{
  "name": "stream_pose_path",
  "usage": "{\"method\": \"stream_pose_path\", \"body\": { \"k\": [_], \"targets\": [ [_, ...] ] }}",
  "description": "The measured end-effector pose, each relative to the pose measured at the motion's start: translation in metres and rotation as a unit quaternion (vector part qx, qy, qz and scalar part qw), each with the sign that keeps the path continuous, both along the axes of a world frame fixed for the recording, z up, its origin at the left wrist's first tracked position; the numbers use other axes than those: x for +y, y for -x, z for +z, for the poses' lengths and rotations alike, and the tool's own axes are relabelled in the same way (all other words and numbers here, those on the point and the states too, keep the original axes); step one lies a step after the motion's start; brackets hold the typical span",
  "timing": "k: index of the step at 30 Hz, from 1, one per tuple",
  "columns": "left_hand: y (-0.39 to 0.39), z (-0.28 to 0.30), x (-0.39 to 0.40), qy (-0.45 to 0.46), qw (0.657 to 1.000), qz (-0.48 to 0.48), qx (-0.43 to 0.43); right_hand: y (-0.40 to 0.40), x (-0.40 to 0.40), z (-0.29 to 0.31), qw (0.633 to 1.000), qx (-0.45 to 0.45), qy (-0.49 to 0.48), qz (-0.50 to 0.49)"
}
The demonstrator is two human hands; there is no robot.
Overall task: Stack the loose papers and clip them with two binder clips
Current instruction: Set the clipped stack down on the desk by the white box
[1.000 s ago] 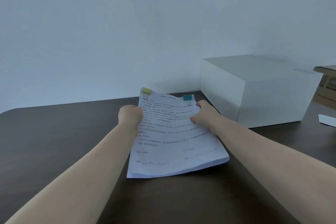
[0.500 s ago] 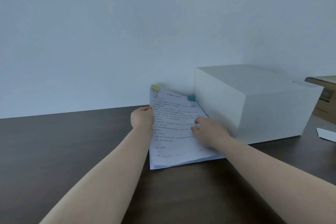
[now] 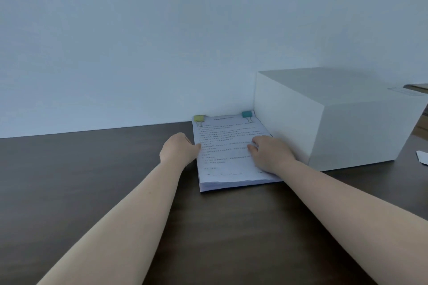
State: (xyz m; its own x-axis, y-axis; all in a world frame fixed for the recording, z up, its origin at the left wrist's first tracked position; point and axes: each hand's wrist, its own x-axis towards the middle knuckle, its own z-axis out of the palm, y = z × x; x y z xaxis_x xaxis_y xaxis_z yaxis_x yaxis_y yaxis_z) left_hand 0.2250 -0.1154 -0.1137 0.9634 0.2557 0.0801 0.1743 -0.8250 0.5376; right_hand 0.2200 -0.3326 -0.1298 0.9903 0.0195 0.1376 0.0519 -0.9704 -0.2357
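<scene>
The paper stack (image 3: 228, 159) lies flat on the dark table (image 3: 92, 180), its right edge close to a white box. A yellow binder clip (image 3: 199, 118) grips its far left corner and a teal binder clip (image 3: 247, 114) its far right corner. My left hand (image 3: 179, 149) holds the stack's left edge, thumb on the top sheet. My right hand (image 3: 269, 154) lies over the right edge with curled fingers on the printed page; its thumb is hidden.
A large white box (image 3: 324, 118) stands at the right against the pale wall. Behind it a brown cardboard box (image 3: 416, 87) peeks out. A white paper scrap (image 3: 422, 157) lies at the far right.
Both hands have carried the clipped stack away from me and to the right, lowering it from a tilted hold until it lies flat beside the white box.
</scene>
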Motion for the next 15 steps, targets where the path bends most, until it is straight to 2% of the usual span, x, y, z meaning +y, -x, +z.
{"method": "stream_pose_path", "body": {
  "k": [6, 11, 15],
  "targets": [
    [0.037, -0.006, 0.002, -0.052, 0.998, -0.026, 0.037, 0.003, -0.001, 0.001, 1.000, -0.001, -0.008, 0.004],
    [0.075, -0.010, 0.000, -0.068, 0.996, -0.050, 0.015, 0.011, 0.003, 0.006, 1.000, -0.002, -0.013, -0.003],
    [0.099, -0.007, -0.003, -0.057, 0.996, -0.070, 0.000, 0.022, 0.002, 0.009, 0.997, -0.052, -0.049, -0.015]
  ]
}}
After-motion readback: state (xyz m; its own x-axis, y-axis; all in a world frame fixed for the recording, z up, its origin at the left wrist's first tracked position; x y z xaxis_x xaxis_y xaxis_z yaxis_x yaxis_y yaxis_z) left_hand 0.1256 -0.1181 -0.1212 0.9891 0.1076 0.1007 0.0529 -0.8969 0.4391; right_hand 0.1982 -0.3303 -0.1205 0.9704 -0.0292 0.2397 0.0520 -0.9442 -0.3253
